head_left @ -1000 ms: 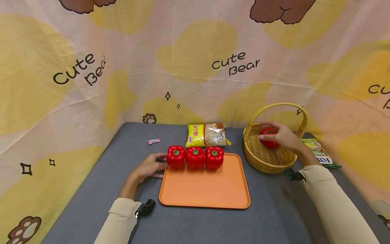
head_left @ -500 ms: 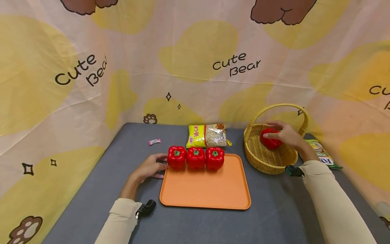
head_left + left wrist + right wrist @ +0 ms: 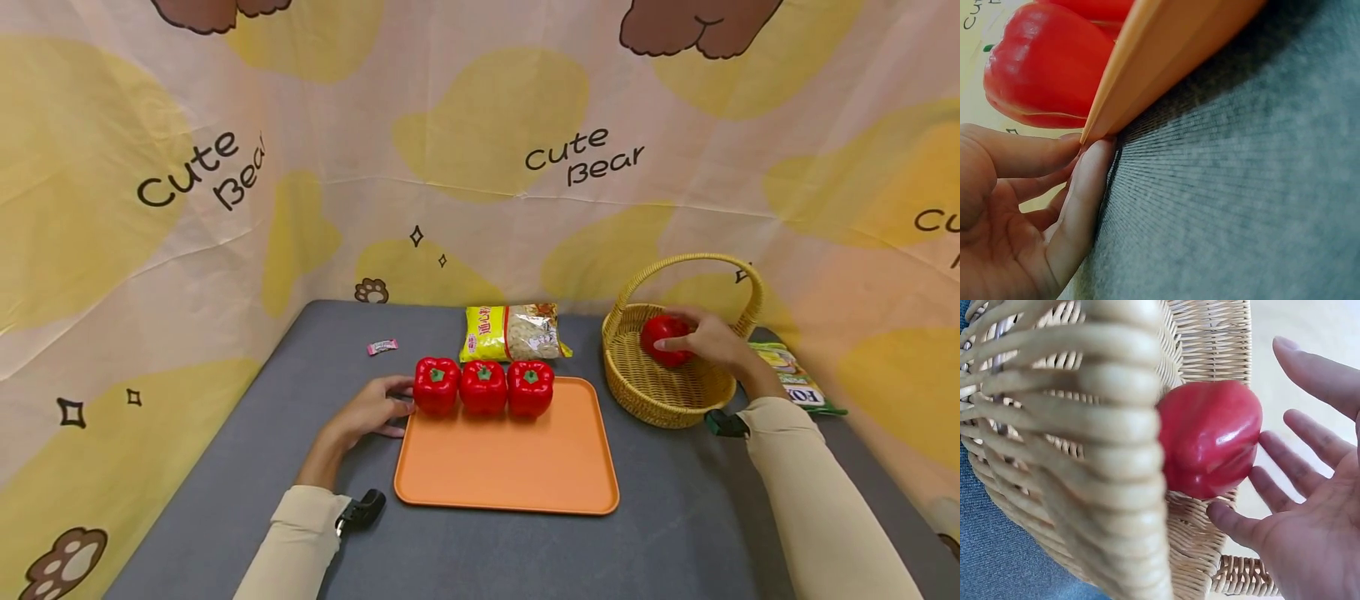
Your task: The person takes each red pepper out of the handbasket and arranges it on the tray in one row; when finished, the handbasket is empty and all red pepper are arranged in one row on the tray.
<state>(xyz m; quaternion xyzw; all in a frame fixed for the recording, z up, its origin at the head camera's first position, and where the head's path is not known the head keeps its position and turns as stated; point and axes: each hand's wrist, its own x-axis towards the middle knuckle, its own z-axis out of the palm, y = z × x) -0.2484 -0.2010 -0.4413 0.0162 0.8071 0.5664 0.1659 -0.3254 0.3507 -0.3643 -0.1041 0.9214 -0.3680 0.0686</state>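
Note:
Three red bell peppers point(image 3: 483, 388) stand in a row along the far edge of an orange tray point(image 3: 510, 467). My left hand point(image 3: 369, 410) is at the tray's left edge, beside the leftmost pepper. The left wrist view shows the thumb and a finger pinching the tray's rim point(image 3: 1124, 94). Another red bell pepper point(image 3: 1213, 434) lies in a yellow wicker basket point(image 3: 637, 400). Over the basket, my right hand point(image 3: 711, 340) is at that pepper; its fingers point(image 3: 1288, 465) are spread, some at the pepper's surface and none closed around it.
A yellow and clear bag of dry food point(image 3: 513, 333) lies behind the tray. To the left is a small pink wrapped sweet point(image 3: 382, 347). A green packet point(image 3: 795, 379) lies right of the basket, under the right arm. The basket's tall handle point(image 3: 686, 258) arches above it.
The pepper in the basket has shifted and turned slightly. My right hand has moved a little to the right and loosened from around it. The left hand keeps its place at the tray.

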